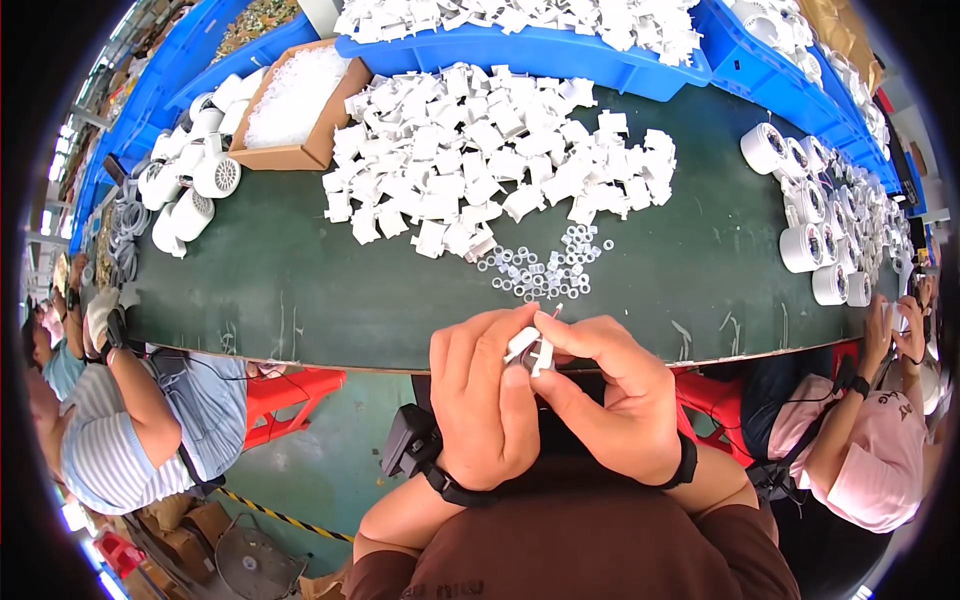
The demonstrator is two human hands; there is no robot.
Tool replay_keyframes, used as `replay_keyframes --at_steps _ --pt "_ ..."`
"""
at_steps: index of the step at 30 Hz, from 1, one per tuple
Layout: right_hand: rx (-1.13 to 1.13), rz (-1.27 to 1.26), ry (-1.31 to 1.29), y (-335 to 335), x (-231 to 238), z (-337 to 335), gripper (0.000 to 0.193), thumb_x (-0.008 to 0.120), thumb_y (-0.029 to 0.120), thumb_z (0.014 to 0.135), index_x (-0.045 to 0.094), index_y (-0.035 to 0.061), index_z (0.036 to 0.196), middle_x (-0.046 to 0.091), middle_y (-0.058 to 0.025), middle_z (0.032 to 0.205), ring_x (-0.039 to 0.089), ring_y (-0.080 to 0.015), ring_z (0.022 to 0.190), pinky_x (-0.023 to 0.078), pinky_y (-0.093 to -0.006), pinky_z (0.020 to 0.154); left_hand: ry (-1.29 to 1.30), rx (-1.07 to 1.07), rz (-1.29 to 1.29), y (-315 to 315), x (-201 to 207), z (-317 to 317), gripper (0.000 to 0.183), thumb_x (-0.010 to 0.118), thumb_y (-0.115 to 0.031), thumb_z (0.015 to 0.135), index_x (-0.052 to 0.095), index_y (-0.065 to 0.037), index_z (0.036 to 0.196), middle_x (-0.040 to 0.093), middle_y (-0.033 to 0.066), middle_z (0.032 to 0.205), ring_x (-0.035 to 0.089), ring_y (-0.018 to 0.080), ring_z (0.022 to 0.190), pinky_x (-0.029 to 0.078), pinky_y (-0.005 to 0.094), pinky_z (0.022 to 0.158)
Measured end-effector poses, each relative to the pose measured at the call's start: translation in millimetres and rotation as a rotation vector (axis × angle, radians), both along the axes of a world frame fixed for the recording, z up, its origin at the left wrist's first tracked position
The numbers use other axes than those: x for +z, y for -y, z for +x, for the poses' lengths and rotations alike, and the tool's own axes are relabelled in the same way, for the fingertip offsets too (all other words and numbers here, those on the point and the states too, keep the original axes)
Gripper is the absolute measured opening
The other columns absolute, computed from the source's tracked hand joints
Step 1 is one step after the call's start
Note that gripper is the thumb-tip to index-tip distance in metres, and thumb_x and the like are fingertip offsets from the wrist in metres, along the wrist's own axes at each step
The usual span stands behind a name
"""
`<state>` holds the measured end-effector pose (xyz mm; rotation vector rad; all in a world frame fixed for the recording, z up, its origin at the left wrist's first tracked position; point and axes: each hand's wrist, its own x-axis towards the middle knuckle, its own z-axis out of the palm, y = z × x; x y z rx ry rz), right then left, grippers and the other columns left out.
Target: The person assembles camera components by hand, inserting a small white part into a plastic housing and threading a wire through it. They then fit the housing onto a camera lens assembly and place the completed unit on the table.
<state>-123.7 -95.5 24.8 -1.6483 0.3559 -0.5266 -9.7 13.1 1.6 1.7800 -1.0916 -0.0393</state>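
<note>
Just off the table's near edge, my left hand (485, 395) and my right hand (625, 400) meet, fingertips pinched together. Between them is a small white plastic part (541, 357), with something dark partly hidden by the fingers. A thin, light-tipped piece pokes up from the right fingertips; what it is I cannot make out. Beyond my hands lies a scatter of small translucent rings (540, 273). Behind the rings spreads a big heap of white plastic parts (470, 150).
The dark green table (270, 290) also bears a cardboard box (285, 157) of small translucent pieces, white round housings (185, 215) at left and more housings (800, 247) at right. A blue bin (600, 72) stands behind. Co-workers sit on both sides, near red stools (290, 395).
</note>
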Motion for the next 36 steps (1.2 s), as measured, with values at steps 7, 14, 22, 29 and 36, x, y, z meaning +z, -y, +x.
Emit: replay_keyframes --at_steps 7,14,22,29,36 --pt "-0.240 -0.314 0.128 -10.1 -10.3 12.2 0.047 0.075 -0.008 0.080 0.068 0.0009 0.125 0.070 -0.0089 0.098 0.061 -0.0245 0.084 0.049 -0.0339 0.078 0.106 0.004 -0.007 6.1 -2.9 -6.5 0.045 0.035 -0.028 0.100 0.061 0.004 0.120 0.066 0.0176 0.116 0.056 0.0338 0.099 0.040 0.0427 0.090" --pt "-0.171 -0.214 0.136 -7.4 -11.3 6.8 0.044 0.074 -0.008 0.082 0.068 -0.0006 0.124 0.071 -0.0089 0.100 0.063 -0.0241 0.086 0.049 -0.0338 0.082 0.133 -0.045 -0.016 3.8 1.8 0.1 0.035 0.050 -0.022 0.096 0.060 0.002 0.119 0.066 0.0157 0.113 0.056 0.0325 0.098 0.040 0.0421 0.089" --pt "-0.272 -0.789 -0.256 49.3 11.6 -6.2 0.024 0.069 0.000 0.091 0.071 0.0023 0.115 0.072 -0.0144 0.101 0.067 -0.0332 0.090 0.054 -0.0415 0.079 0.228 -0.176 0.172 -0.4 21.7 24.6 0.031 0.073 -0.013 0.085 0.067 -0.005 0.115 0.067 0.0083 0.107 0.058 0.0286 0.087 0.046 0.0383 0.075" --pt "-0.349 -0.984 -0.329 76.8 -14.3 14.2 0.022 0.069 -0.002 0.087 0.073 0.0032 0.108 0.066 -0.0109 0.096 0.063 -0.0327 0.088 0.052 -0.0405 0.076 0.135 -0.166 0.126 8.0 17.5 18.8 0.031 0.079 -0.006 0.079 0.068 -0.008 0.108 0.068 0.0089 0.098 0.060 0.0307 0.085 0.049 0.0406 0.074" --pt "-0.332 -0.669 -0.273 64.0 3.1 4.2 0.014 0.072 -0.005 0.087 0.074 0.0025 0.099 0.066 -0.0083 0.089 0.064 -0.0223 0.079 0.051 -0.0309 0.072 0.206 -0.153 0.119 3.0 12.1 19.4 0.033 0.083 -0.008 0.076 0.068 -0.009 0.105 0.066 0.0057 0.106 0.060 0.0293 0.092 0.047 0.0400 0.079"
